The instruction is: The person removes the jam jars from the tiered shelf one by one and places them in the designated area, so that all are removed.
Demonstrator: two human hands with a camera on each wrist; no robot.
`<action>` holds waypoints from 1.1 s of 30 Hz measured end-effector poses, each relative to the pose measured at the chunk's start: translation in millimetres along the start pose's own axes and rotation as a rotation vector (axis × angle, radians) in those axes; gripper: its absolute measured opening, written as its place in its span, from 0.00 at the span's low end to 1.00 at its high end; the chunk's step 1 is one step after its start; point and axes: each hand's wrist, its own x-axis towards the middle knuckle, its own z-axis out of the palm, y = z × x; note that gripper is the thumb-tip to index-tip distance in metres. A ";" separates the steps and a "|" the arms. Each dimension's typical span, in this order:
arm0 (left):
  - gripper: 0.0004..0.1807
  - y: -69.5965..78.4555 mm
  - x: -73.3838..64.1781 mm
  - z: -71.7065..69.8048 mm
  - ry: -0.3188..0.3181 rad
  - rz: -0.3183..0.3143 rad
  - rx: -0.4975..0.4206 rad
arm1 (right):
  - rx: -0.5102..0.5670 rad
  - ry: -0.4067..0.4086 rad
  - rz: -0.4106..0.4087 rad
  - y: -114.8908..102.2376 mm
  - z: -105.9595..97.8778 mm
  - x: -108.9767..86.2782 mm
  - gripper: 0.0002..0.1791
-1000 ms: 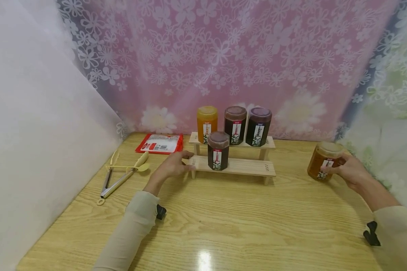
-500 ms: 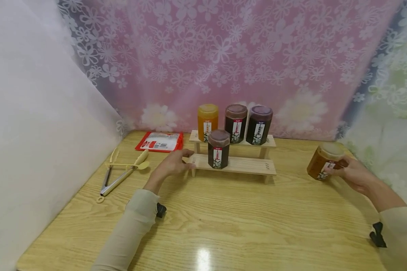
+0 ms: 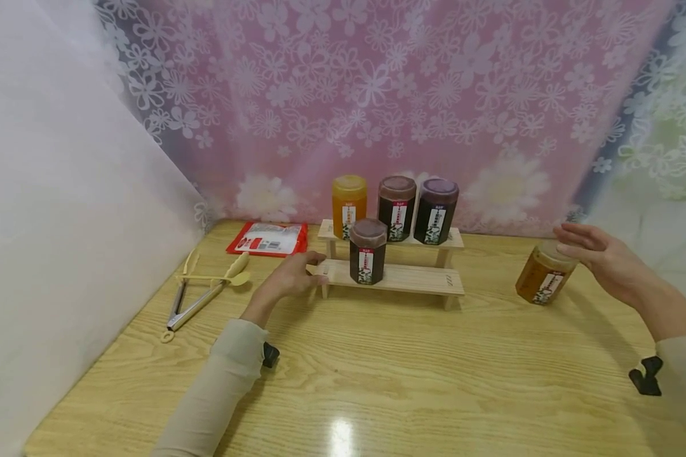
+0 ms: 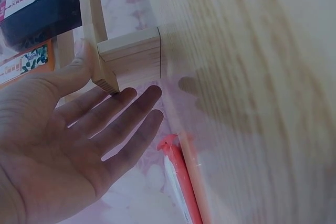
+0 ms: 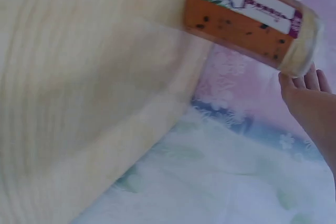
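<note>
My left hand (image 3: 290,274) holds the left end of a two-step wooden display stand (image 3: 414,277). In the left wrist view, the thumb lies on one side of the plank (image 4: 93,24) and the fingers reach past the other. Over on the right stands an amber jam jar (image 3: 543,276) with dark specks and a white label (image 5: 247,3). Beside its pale lid (image 5: 304,45) is my right hand (image 3: 617,266), fingers extended and fingertips right at the lid. On the lower step sits a dark jam jar (image 3: 368,254), label forward.
The upper step bears an orange jar (image 3: 349,206), a dark jar (image 3: 397,209) and a purple-lidded jar (image 3: 436,212). To the left lie a red and white pouch (image 3: 269,239) and yellow-tipped tongs (image 3: 200,304). Floral cloth (image 3: 377,95) hangs behind the wooden table (image 3: 377,368).
My right hand has loosened from around the amber jar and shifted up and right to its lid. The jar stays put on the table. My left hand keeps its place on the stand.
</note>
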 end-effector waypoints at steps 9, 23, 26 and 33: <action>0.31 -0.9 0.7 0.1 -0.004 0.000 0.004 | 0.066 0.002 -0.080 -28.4 30.3 9.8 0.27; 0.31 1.1 1.9 1.3 -0.008 0.006 0.017 | -0.150 -0.141 -0.128 -49.9 118.3 22.6 0.28; 0.30 1.4 1.8 1.4 0.000 0.003 0.017 | -0.134 -0.170 -0.129 -51.6 135.1 27.4 0.28; 0.30 2.5 -0.1 0.6 0.009 -0.003 0.011 | -0.093 -0.265 -0.094 -50.2 171.7 42.1 0.33</action>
